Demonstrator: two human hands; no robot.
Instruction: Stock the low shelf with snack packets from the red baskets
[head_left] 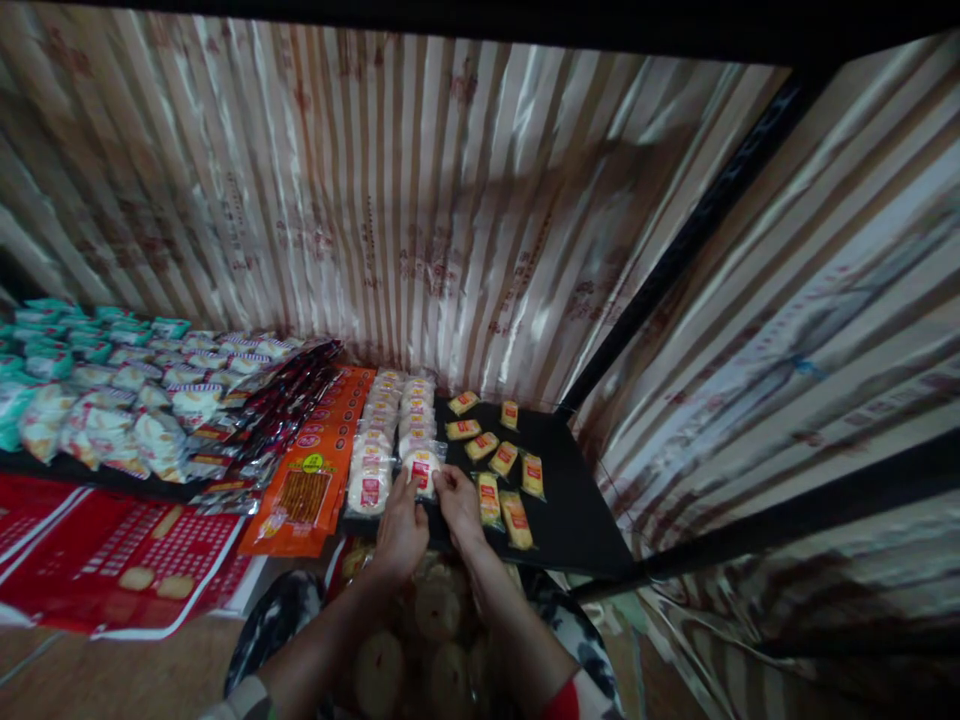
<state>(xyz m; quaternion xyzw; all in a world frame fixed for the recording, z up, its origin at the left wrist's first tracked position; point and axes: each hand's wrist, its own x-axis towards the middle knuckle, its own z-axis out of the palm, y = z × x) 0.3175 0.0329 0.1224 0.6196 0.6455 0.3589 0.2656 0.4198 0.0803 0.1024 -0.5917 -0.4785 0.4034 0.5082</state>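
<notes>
At the front of a row of clear-wrapped round white rice crackers, my left hand (403, 525) and my right hand (458, 503) pinch one rice cracker packet (421, 476) from both sides. It has a red label and lies at the front end of its row. Beside it on the left runs a second row of rice cracker packets (370, 488). Several small yellow wrapped cakes (504, 458) lie loosely spread right of my hands on the black shelf (577, 500). Between my forearms, more round packets (437, 608) sit low and dim.
Orange snack bags (304, 500) lie left of the rice crackers. Further left are dark packets (281, 415), white packets (160, 445) and green packets (46, 360). A red bag (112, 570) hangs below the shelf edge. Striped plastic sheeting (420, 200) and a black frame post (675, 260) bound the shelf.
</notes>
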